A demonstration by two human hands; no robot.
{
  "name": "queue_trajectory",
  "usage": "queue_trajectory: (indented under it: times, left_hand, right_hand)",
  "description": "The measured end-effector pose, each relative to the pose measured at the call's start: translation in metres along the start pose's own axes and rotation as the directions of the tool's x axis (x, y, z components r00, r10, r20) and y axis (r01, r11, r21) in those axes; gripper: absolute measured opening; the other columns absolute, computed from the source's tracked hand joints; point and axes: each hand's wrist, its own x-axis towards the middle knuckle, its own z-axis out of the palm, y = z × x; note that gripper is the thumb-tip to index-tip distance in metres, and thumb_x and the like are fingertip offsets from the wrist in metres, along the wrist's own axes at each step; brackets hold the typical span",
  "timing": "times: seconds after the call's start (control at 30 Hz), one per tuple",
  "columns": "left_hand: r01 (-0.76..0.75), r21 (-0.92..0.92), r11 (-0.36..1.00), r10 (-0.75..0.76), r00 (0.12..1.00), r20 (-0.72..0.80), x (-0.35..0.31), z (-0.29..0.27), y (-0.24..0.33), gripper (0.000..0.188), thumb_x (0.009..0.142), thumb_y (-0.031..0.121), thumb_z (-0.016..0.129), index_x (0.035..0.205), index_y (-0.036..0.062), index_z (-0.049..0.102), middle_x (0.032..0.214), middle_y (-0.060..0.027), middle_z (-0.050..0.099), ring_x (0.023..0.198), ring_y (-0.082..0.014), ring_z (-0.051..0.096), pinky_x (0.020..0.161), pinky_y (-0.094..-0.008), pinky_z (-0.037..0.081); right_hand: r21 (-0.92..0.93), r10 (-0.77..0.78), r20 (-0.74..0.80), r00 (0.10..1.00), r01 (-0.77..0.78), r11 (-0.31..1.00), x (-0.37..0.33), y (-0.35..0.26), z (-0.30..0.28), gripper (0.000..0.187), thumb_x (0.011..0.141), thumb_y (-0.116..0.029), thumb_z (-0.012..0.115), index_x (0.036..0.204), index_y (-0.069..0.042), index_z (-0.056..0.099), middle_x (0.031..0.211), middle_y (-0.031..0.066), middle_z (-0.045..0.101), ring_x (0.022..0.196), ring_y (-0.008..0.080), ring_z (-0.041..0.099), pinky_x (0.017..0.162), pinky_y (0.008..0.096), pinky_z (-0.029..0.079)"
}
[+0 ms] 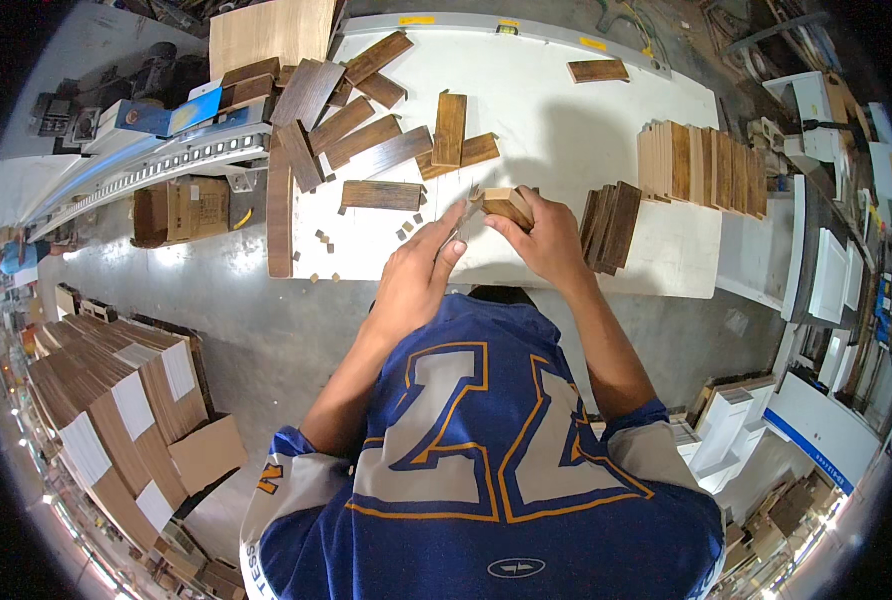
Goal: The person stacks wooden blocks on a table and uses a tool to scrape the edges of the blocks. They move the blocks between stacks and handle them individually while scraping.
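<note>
My right hand [546, 238] grips a small wooden block [509, 205] over the white tabletop, its pale face turned up and a brown stained side showing. Close by on its left, my left hand [421, 262] is closed around a thin grey tool [458, 232], whose tip reaches the block's left end. The tool's exact kind is too small to tell. A brown wood piece [383, 195] lies flat beyond my left hand, with several tiny wood bits [406, 230] beside it. To the right of my right hand, dark wood pieces [611, 228] stand in a row.
Many brown boards [366, 138] lie scattered and piled at the table's far left. A longer row of wood pieces [701, 165] stands at the right, and one lone piece [598, 71] lies at the back. A cardboard box [181, 212] sits left of the table [586, 285].
</note>
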Motion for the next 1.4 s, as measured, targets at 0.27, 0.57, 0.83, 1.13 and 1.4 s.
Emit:
queue_trajectory:
  times: [0.27,0.57,0.83,1.13,1.4]
  left_hand:
    - [-0.03,-0.121,0.992,0.033,0.999,0.028,0.003,0.005,-0.017,0.05,0.118,0.03,0.055,0.163,0.0088,0.056,0.152,-0.0272,0.066,0.141,-0.0479,0.063,0.117,-0.0486,0.05]
    - [0.039,-0.106,0.994,-0.03,0.996,0.09,-0.001,0.018,-0.013,0.048,0.119,0.033,0.052,0.162,0.0117,0.057,0.146,-0.0282,0.069,0.136,-0.0471,0.066,0.115,-0.0497,0.052]
    - [0.398,-0.06,0.915,-0.402,0.91,-0.101,0.031,0.016,-0.079,0.05,0.121,0.035,0.05,0.16,0.0043,0.058,0.15,-0.0318,0.066,0.138,-0.0472,0.066,0.113,-0.048,0.053]
    - [-0.134,0.215,0.967,0.153,0.985,-0.076,0.021,0.071,-0.017,0.054,0.11,0.022,0.068,0.162,0.0167,0.057,0.106,-0.0187,0.066,0.091,-0.0406,0.071,0.08,-0.0498,0.059]
    - [-0.045,0.25,0.967,0.081,0.987,-0.135,0.05,0.08,-0.024,0.048,0.114,0.027,0.062,0.16,0.0145,0.059,0.107,-0.0229,0.071,0.091,-0.0444,0.073,0.081,-0.0524,0.059]
  right_hand:
    - [-0.016,-0.019,0.053,0.998,0.02,1.0,-0.007,-0.005,-0.007,0.054,0.092,-0.047,0.091,0.108,0.002,0.074,0.078,0.022,0.074,0.069,0.0393,0.074,0.068,0.0454,0.058]
    - [0.072,0.085,0.223,0.971,-0.103,0.992,-0.008,0.011,-0.024,0.053,0.091,-0.042,0.093,0.112,0.003,0.076,0.077,0.0204,0.075,0.066,0.03,0.075,0.066,0.0407,0.058]
    - [0.558,-0.063,0.349,0.935,-0.153,0.816,-0.04,0.014,-0.02,0.042,0.1,-0.03,0.087,0.125,0.001,0.073,0.101,0.0089,0.082,0.087,0.0173,0.079,0.08,0.0329,0.064]
    - [0.707,0.265,0.129,0.955,-0.276,0.651,-0.041,0.031,-0.002,0.04,0.111,-0.026,0.07,0.136,0.002,0.057,0.109,0.0137,0.081,0.088,0.0194,0.081,0.081,0.0363,0.066]
    - [0.731,0.264,0.238,0.935,-0.351,0.584,-0.057,0.042,0.0,0.05,0.105,-0.029,0.079,0.138,0.003,0.057,0.108,0.0152,0.08,0.089,0.0229,0.081,0.078,0.0376,0.066]
